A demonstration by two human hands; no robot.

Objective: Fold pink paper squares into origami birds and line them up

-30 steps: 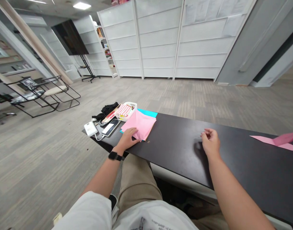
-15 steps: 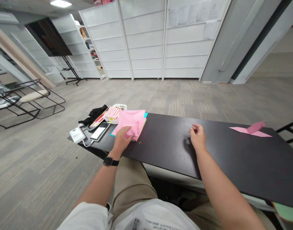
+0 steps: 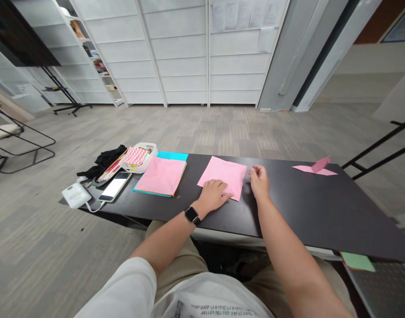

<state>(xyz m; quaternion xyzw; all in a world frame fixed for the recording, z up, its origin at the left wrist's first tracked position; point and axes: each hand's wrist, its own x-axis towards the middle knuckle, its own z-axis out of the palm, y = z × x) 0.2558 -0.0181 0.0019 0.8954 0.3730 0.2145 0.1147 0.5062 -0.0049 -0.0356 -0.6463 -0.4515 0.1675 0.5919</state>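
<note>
**Listener:** What has just changed?

**Describer:** One square pink sheet (image 3: 224, 170) has come away from the paper stack (image 3: 161, 176) and lies by itself on the dark tabletop (image 3: 288, 216), between the stack and the right hand (image 3: 259, 181). The single sheet appears easier to handle there, with both hands near it.

**Listener:** How are the hands placed?

**Describer:** The left hand (image 3: 211, 194) is open, palm down on the sheet's lower part, with a black smartwatch (image 3: 191, 214) on its wrist. The right hand is loosely curled beside the sheet's right edge; whether it holds anything cannot be told.

**Listener:** And the materials and shapes?

**Describer:** The sheet is thin, matte and set askew, its corners sharp. The stack has pink on top, with bright blue showing at its edges. On the far right sits a folded pink paper (image 3: 320, 165), one flap raised (rather like a small fin). To the left are a smooth white basket (image 3: 153, 146) with a zigzag-patterned pouch (image 3: 135, 156), rumpled black cloth (image 3: 109, 157), a flat smartphone (image 3: 115, 186) and a rounded white power bank (image 3: 75, 195).
</note>
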